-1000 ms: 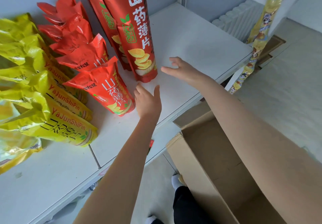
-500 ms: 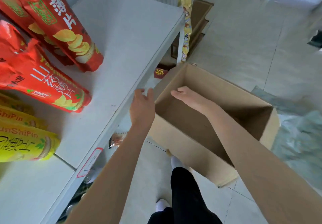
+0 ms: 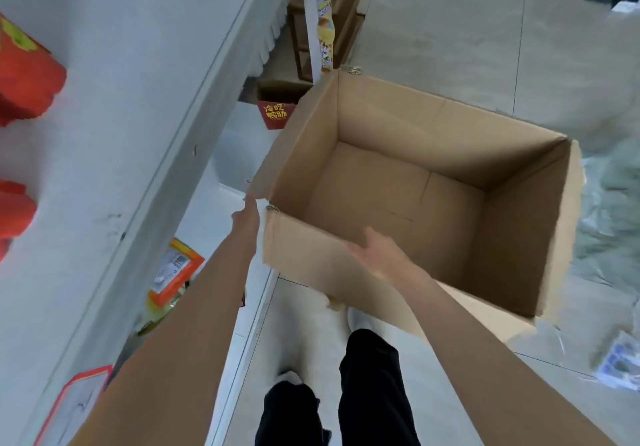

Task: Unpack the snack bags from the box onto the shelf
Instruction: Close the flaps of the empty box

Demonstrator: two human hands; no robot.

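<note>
- The view is now looking down into the cardboard box [image 3: 408,182] instead of along the shelf [image 3: 114,106], where both hands were reaching beside the red snack bags [image 3: 24,74] a second ago.
- The left hand [image 3: 247,215] is extending, holding nothing, just beside the near-left corner of the box; whether it is touching the cardboard cannot be told.
- The right hand [image 3: 375,255] is hovering over the near wall, fingers spread, holding nothing.
- The box interior is showing only bare cardboard; no snack bags are visible inside.
- Judgement: unpacking is probably complete, and the hands are likely going to the box itself.
- The red bags are lying on the white shelf at the left edge of the view.
- An orange packet [image 3: 173,269] is sitting on a lower level beneath the shelf edge.
- The box is standing on a pale tiled floor [image 3: 450,29], with crumpled plastic wrap [image 3: 609,210] to its right.
</note>
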